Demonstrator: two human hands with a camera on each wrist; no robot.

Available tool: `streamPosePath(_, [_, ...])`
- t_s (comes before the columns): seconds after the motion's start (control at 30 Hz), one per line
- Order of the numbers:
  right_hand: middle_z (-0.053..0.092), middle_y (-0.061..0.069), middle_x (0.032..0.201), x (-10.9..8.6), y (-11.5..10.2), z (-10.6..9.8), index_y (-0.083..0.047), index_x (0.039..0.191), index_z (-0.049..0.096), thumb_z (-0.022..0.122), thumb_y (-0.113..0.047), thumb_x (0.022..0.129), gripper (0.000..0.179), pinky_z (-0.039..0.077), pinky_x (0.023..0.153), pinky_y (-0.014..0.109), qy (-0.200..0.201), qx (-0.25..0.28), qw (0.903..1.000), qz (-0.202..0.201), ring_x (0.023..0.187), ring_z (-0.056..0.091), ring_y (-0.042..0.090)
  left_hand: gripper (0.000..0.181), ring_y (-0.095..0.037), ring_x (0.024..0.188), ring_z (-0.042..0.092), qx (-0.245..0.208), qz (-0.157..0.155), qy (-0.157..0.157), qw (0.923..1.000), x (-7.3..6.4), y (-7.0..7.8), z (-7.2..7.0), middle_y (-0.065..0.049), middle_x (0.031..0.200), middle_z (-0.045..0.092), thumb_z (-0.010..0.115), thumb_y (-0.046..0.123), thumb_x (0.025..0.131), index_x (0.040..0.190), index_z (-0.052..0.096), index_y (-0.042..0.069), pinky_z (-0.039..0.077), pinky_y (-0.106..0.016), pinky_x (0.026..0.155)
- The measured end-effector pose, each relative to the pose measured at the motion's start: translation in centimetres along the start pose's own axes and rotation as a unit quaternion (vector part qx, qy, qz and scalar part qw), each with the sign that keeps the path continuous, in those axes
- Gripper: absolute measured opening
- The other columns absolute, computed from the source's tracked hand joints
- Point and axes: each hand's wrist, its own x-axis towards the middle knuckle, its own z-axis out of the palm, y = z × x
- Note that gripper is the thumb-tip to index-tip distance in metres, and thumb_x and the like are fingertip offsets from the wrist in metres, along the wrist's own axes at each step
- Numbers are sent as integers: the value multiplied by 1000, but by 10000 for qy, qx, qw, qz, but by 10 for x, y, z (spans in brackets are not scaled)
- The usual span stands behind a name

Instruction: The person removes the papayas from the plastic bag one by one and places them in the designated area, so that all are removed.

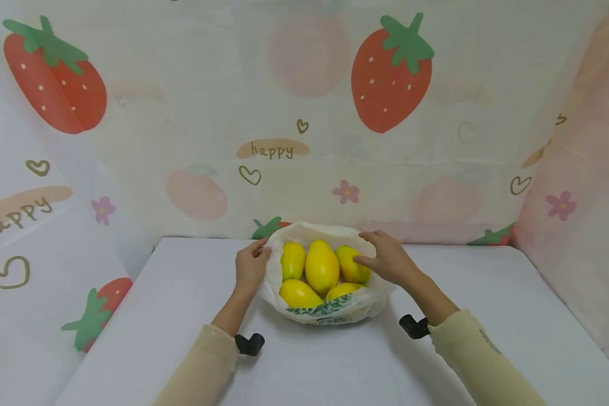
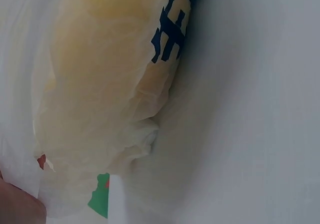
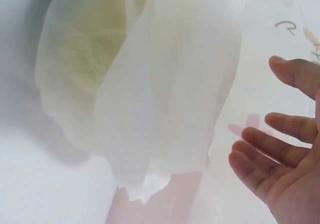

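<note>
Pinching a white plastic bag [image 1: 378, 301] of yellow mangoes [image 1: 322, 266] near the middle of the table's [image 1: 309, 366] far edge.

With the left hand [image 1: 251, 268], gripping the bag's left rim between thumb and curled fingers; with the right hand [image 1: 393, 256], spread wide, thumb and fingers well parted, holding nothing beside the right rim. Inside the bag, mouth upward: three mangoes toward the table's far edge, two in front of these. On the bag's front, green leaf print [image 1: 325, 306] above small lettering [image 1: 330, 321]. At the beige sleeves [image 1: 203, 361], black mounts [image 1: 250, 344]. Beyond the far edge, a strawberry-printed backdrop [image 1: 391, 84].
</note>
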Motion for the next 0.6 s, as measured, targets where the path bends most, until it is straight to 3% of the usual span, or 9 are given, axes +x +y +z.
streamPosePath(0.2, [55, 25, 132, 9, -6, 4, 4, 137, 50, 69, -31, 89, 62, 48, 101, 52, -230, -301, 9992, 88, 115, 57, 39, 30, -25, 101, 66, -392, -373, 60, 9985, 1, 0, 0, -18, 117, 69, 59, 15, 97, 124, 66, 5, 57, -33, 91])
streamPosePath(0.43, [55, 27, 133, 20, -10, 14, 5, 136, 50, 69, -31, 89, 62, 47, 103, 52, -598, -529, 9967, 169, 116, 57, 40, 30, -28, 105, 65, -463, -484, 160, 9976, -1, -1, -1, -19, 121, 68, 58, 14, 97, 124, 66, 3, 54, -39, 97])
streamPosePath(0.6, [55, 26, 133, 24, -9, 23, 3, 136, 51, 69, -31, 89, 61, 48, 103, 51, -764, -655, 9943, 359, 114, 58, 36, 30, -26, 103, 65, -490, -490, 91, 9976, -1, -3, -1, -18, 119, 68, 58, 14, 97, 123, 66, 3, 55, -36, 95])
